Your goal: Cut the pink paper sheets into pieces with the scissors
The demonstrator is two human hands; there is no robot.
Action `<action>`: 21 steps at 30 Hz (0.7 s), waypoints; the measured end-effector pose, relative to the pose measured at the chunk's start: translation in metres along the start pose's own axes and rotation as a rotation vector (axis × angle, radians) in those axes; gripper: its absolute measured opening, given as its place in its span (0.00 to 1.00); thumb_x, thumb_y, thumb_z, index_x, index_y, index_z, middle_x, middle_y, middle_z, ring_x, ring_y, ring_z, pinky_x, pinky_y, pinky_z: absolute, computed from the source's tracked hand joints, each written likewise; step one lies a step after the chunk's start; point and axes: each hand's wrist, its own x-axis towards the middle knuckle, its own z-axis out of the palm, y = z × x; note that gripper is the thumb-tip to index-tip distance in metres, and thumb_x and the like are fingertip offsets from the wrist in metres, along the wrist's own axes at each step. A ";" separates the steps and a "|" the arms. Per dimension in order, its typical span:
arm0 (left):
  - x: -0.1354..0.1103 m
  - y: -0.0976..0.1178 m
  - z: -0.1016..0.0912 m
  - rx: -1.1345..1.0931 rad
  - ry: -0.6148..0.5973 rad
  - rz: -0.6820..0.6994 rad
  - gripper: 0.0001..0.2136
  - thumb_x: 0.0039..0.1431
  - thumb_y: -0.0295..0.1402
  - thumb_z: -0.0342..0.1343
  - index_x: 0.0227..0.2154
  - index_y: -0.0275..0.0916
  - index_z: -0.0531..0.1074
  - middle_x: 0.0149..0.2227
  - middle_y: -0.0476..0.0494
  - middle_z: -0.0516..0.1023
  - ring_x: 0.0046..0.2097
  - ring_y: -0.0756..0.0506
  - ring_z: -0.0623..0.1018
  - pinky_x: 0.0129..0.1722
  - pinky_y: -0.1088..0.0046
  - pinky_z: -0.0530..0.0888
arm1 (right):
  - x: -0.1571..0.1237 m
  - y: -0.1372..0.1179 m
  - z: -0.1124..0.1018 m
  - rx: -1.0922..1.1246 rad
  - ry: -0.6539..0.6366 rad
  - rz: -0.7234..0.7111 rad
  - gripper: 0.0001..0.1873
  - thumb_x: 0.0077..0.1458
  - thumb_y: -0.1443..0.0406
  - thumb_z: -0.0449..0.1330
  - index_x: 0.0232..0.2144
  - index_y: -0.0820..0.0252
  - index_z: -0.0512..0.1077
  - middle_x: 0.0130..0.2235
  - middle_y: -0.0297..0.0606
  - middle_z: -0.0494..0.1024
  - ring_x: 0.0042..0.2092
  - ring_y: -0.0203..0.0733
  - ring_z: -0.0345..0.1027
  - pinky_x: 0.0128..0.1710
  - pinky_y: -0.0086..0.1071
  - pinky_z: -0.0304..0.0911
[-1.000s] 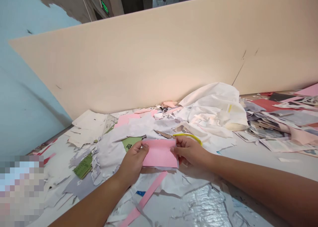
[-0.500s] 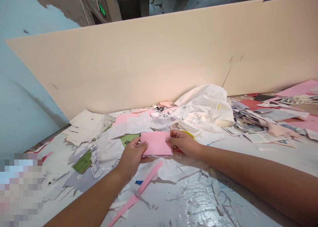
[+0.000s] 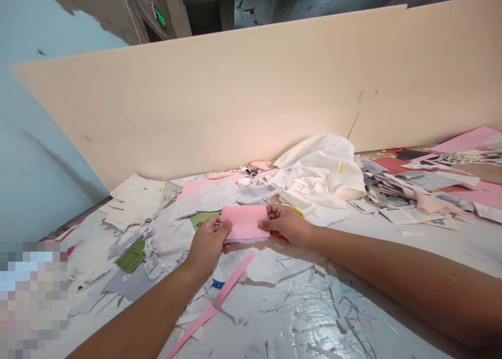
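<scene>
A small pink paper rectangle, with a pale layer showing along its lower edge, is held between both hands above the littered tabletop. My left hand pinches its left side, thumb on the front face. My right hand grips the right side the same way, its fingers curled behind. Just beyond the left hand lies a green printed sheet, partly covered. Behind the right hand a bit of something yellow and red peeks out, mostly hidden. Below the hands a long pink paper strip crosses the table.
A crumpled white sheet is heaped against the beige board at the back. Torn white paper and a green booklet lie at left. Paper scraps pile up at right, beside white string.
The pink paper has tilted, so its face looks shorter and more of the pale layer shows at its lower edge. Both hands keep their hold; the view has shifted slightly.
</scene>
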 end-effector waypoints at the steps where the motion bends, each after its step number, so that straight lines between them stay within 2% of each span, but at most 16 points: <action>1: 0.000 -0.001 -0.001 -0.014 -0.014 0.004 0.12 0.44 0.39 0.57 0.31 0.38 0.66 0.23 0.52 0.69 0.20 0.54 0.69 0.17 0.80 0.65 | 0.001 0.001 0.000 0.001 0.002 -0.005 0.13 0.39 0.65 0.63 0.27 0.59 0.62 0.14 0.25 0.65 0.11 0.27 0.51 0.06 0.20 0.41; 4: 0.001 -0.001 -0.006 -0.062 -0.075 0.022 0.13 0.46 0.41 0.56 0.33 0.39 0.66 0.23 0.53 0.69 0.22 0.53 0.69 0.20 0.78 0.67 | 0.002 0.003 -0.001 0.016 0.018 -0.033 0.14 0.39 0.64 0.62 0.31 0.59 0.64 0.17 0.26 0.66 0.13 0.27 0.52 0.07 0.20 0.42; 8: -0.002 0.003 -0.008 -0.109 -0.154 0.088 0.15 0.46 0.40 0.56 0.37 0.38 0.66 0.25 0.49 0.72 0.26 0.51 0.72 0.22 0.79 0.65 | -0.002 0.003 0.004 0.045 0.090 -0.104 0.15 0.41 0.62 0.61 0.32 0.59 0.63 0.23 0.29 0.69 0.18 0.28 0.59 0.11 0.20 0.48; 11: -0.010 0.008 -0.002 -0.105 -0.163 0.168 0.16 0.45 0.37 0.57 0.39 0.40 0.66 0.29 0.48 0.73 0.30 0.50 0.73 0.30 0.75 0.69 | -0.009 0.001 0.013 0.068 0.176 -0.180 0.14 0.42 0.60 0.62 0.28 0.60 0.62 0.21 0.27 0.66 0.20 0.29 0.61 0.16 0.21 0.55; 14: -0.019 0.012 0.007 -0.100 -0.174 0.257 0.17 0.46 0.37 0.57 0.41 0.42 0.64 0.38 0.45 0.73 0.38 0.46 0.73 0.38 0.69 0.70 | -0.018 -0.001 0.025 0.121 0.208 -0.216 0.15 0.40 0.60 0.63 0.25 0.60 0.60 0.20 0.27 0.66 0.21 0.30 0.62 0.22 0.25 0.62; 17: -0.024 0.011 0.013 -0.135 -0.160 0.258 0.18 0.47 0.37 0.56 0.42 0.42 0.62 0.41 0.44 0.72 0.37 0.46 0.74 0.37 0.67 0.71 | -0.028 -0.003 0.036 0.178 0.169 -0.168 0.16 0.39 0.60 0.63 0.25 0.60 0.60 0.23 0.29 0.69 0.24 0.32 0.65 0.27 0.29 0.65; 21: -0.023 0.005 0.013 -0.110 -0.051 0.180 0.17 0.49 0.37 0.54 0.42 0.41 0.60 0.30 0.48 0.74 0.29 0.48 0.75 0.28 0.71 0.72 | -0.038 -0.004 0.043 0.183 -0.014 -0.103 0.15 0.41 0.61 0.62 0.29 0.61 0.62 0.27 0.33 0.72 0.27 0.36 0.68 0.28 0.31 0.64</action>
